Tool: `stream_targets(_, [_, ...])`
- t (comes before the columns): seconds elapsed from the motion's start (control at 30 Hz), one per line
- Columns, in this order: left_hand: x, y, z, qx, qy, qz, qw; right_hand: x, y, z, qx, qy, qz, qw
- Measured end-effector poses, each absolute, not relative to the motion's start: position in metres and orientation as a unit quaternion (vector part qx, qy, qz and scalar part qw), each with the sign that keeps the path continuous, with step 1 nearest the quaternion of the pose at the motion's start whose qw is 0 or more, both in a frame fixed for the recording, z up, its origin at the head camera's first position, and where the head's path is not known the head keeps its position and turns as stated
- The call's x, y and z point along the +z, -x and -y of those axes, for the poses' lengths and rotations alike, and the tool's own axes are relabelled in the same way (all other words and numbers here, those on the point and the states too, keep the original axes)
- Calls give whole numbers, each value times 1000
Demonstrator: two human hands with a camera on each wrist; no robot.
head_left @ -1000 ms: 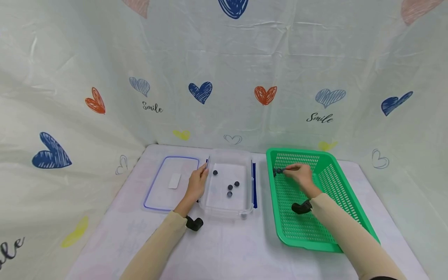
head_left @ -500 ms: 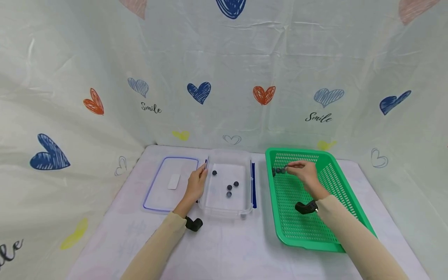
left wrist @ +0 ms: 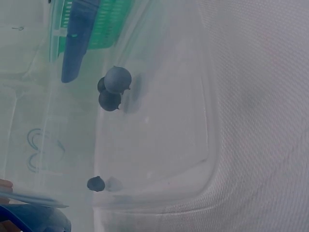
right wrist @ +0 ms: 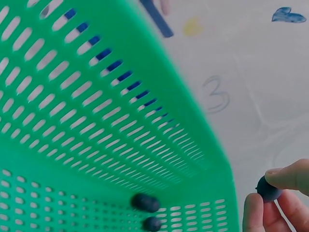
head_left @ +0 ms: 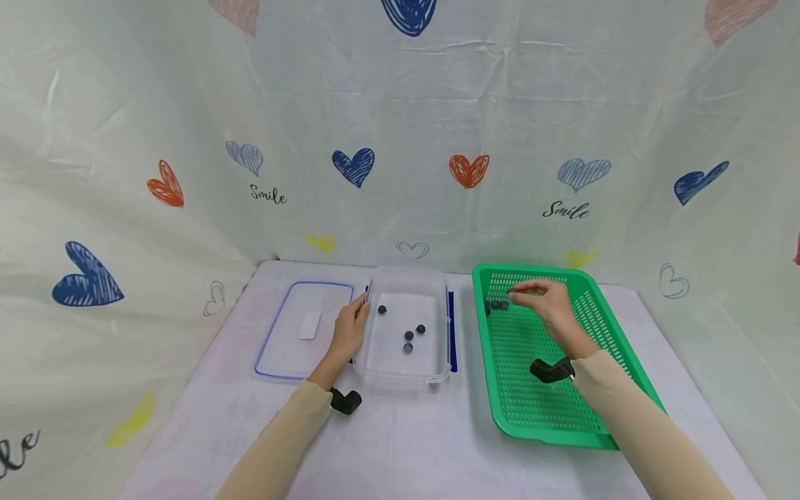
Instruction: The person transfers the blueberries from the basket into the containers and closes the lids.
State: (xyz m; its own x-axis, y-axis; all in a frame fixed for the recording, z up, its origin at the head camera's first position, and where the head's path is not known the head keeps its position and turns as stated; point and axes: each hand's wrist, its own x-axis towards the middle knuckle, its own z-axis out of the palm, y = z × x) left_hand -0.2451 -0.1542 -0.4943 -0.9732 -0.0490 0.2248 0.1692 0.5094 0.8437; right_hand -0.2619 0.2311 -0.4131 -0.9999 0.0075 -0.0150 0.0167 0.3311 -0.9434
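My right hand (head_left: 551, 311) pinches a blueberry (right wrist: 269, 189) between thumb and fingers, above the far left part of the green basket (head_left: 531, 432). Below it, several dark blueberries (head_left: 496, 305) lie together in the basket's far left corner; two show in the right wrist view. My left hand (head_left: 347, 332) grips the left edge of the clear plastic box (head_left: 400, 380), near its blue-trimmed flap. Inside that box sit several blueberries (head_left: 409, 335), three bunched and one apart near the far left. In the left wrist view only a sliver of the fingers (left wrist: 6, 186) shows.
Left of the box lies a clear lid (head_left: 281, 347) with a blue rim and a white label. A blue-edged flap (head_left: 453, 332) sticks out on the box's right side, next to the basket. A curtain with printed hearts (head_left: 412, 104) stands behind the table.
My right hand has risen and shifted slightly right and away with the pinched blueberry, uncovering another blueberry in the basket corner. The left hand stays on the box edge.
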Motion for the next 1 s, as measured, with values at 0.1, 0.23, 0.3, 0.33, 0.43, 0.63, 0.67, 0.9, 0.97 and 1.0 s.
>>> stream_targets(0.1, [-494, 245, 154, -497, 32, 860, 108, -408, 259, -229, -582, -1, -813, 6])
stream_targets(0.23, [-493, 245, 154, -502, 29, 858, 105, -403, 258, -227, -589, 3, -808, 5])
stream_targets(0.3, [-493, 245, 153, -504, 28, 857, 102, -400, 257, -227, -588, 4, -809, 6])
stream_targets(0.33, [-492, 244, 153, -505, 28, 857, 102, -399, 257, -226, -587, 5, -810, 5])
stream_targets(0.43, [-492, 244, 153, -503, 29, 857, 103, -396, 256, -225, -584, 9, -811, 6])
stream_targets(0.63, [-492, 245, 155, -499, 42, 859, 105, -390, 251, -217, -595, 32, -803, 10])
stream_targets(0.67, [-492, 246, 156, -499, 45, 859, 105, -388, 250, -215, -598, 36, -801, 11])
stream_targets(0.9, [-491, 246, 155, -501, 49, 857, 108, -382, 245, -196, -612, 66, -788, 14])
stream_targets(0.97, [-491, 246, 155, -499, 50, 858, 108, -381, 244, -191, -616, 74, -784, 20])
stream_targets(1.0, [-492, 245, 155, -498, 51, 859, 108, -381, 243, -189, -619, 76, -782, 22])
